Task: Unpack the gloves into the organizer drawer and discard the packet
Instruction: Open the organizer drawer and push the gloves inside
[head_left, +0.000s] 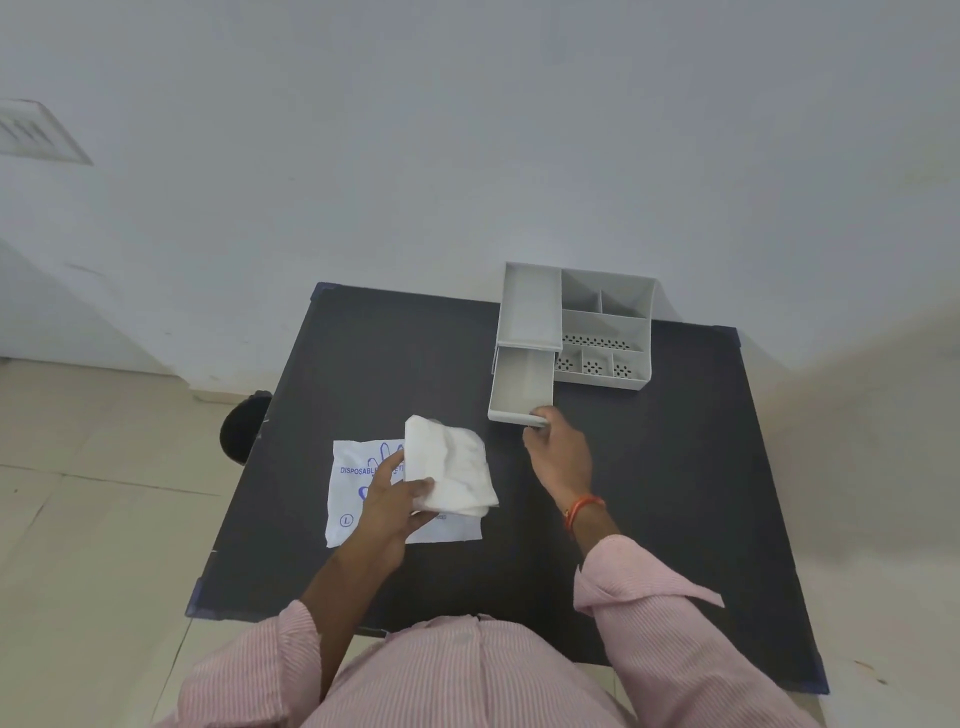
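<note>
A folded stack of white gloves (453, 470) is held in my left hand (393, 501), just above the flat white packet (347, 491) with blue print that lies on the black table. The grey organizer (605, 327) stands at the table's back right. Its lower drawer (522, 382) is pulled out toward me and looks empty. My right hand (558, 452) grips the drawer's front edge, with fingers curled on the handle.
The black table (675, 493) stands against a white wall. A dark round object (241, 428) sits on the tiled floor past the table's left edge. The organizer's other compartments look empty.
</note>
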